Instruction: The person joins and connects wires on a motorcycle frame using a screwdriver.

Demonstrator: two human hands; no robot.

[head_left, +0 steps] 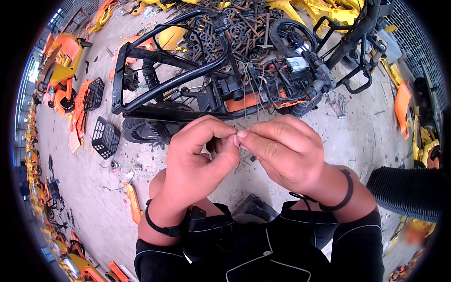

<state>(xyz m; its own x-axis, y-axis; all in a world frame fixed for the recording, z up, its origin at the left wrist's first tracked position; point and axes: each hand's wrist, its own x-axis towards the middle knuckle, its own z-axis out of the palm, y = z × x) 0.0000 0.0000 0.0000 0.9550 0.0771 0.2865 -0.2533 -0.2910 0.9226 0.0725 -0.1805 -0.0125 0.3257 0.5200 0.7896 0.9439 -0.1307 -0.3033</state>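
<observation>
My left hand (199, 152) and my right hand (286, 148) meet in front of me, thumbs and fingers pinched together tip to tip. Whatever lies between the fingertips is too small to make out. Thin wires (247, 82) hang from the vehicle just beyond the fingers; whether they reach into the pinch is unclear. Ahead stands a stripped vehicle with a black tubular frame (174, 89), its orange floor panel (242, 102) and tangled wiring exposed. A silver box (296, 64) sits among the cables to the right of the wires.
Behind the frame lies a heap of rusty metal parts (244, 28). Black plastic baskets (105, 137) and orange-yellow body panels (63, 54) are at the left. An orange panel (402, 105) and a black ribbed object (404, 193) are to the right. A black wheel (291, 37) stands beyond.
</observation>
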